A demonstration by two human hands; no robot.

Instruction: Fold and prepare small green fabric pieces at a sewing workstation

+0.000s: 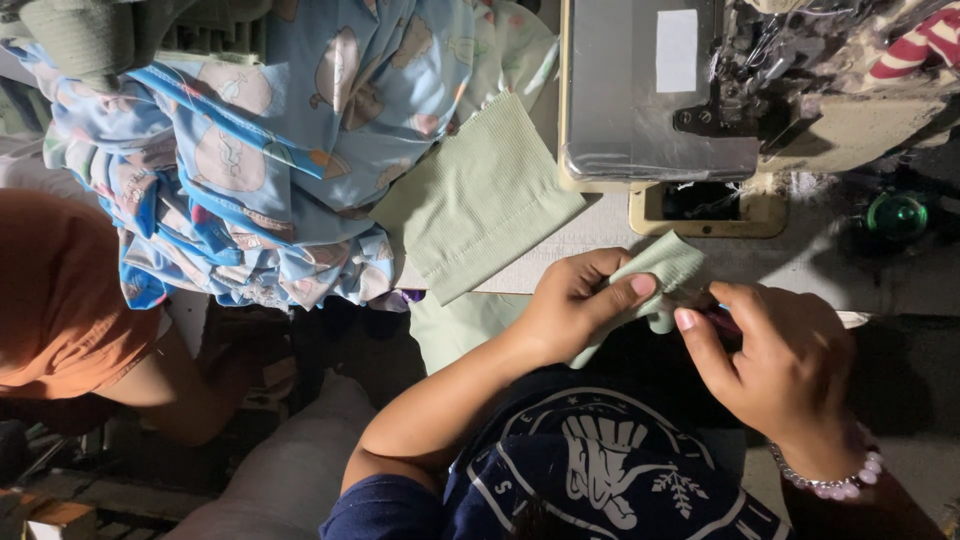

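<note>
My left hand (pixel 575 305) pinches a small folded piece of pale green ribbed fabric (pixel 668 262) between thumb and fingers, just in front of the sewing machine. My right hand (pixel 780 365), with a pink bead bracelet at the wrist, touches the same piece at its lower right edge. A thin purple object shows between its fingers; I cannot tell what it is. Both hands hover over my dark blue shirt with a white print (pixel 590 470).
A grey sewing machine (pixel 650 100) stands at the top, its needle area (pixel 740 110) right of the plate. A larger green ribbed piece (pixel 480 200) lies beside a heap of blue printed fabric (pixel 250 150). A person in an orange shirt (pixel 50 290) sits at left. A green round object (pixel 897 216) sits far right.
</note>
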